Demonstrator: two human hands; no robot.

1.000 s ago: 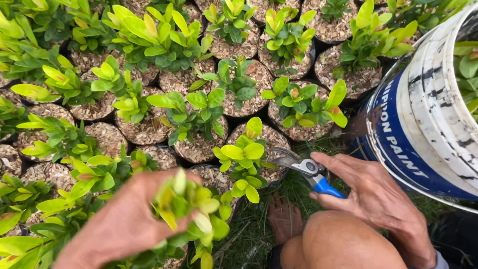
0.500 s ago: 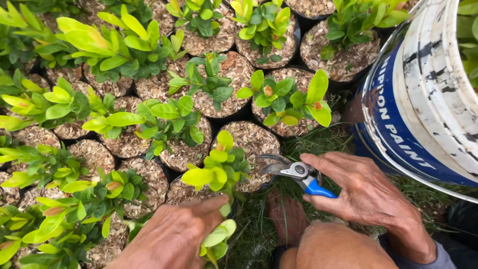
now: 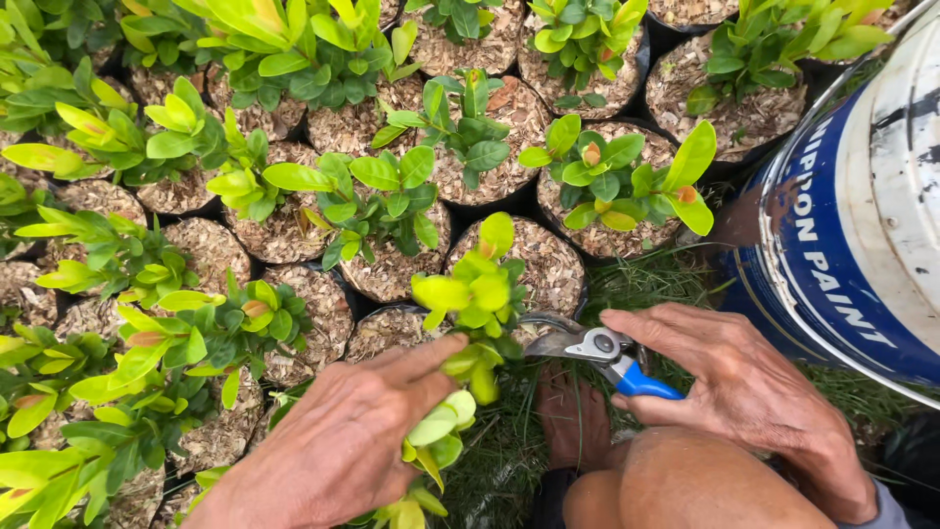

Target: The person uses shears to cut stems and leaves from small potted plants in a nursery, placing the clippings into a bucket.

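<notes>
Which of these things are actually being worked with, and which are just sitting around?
In use:
left hand gripping the seedling
right hand holding the blue-handled pruning shears

Just around:
blue and white bucket
other potted seedlings
grass

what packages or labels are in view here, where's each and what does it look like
Bucket: far right, beside the right hand; round, tilted, blue side with white lettering, white inside streaked black.
Nursery bags: black, round, filled with brown chips, packed in rows across the left and middle; no labels seen.
</notes>
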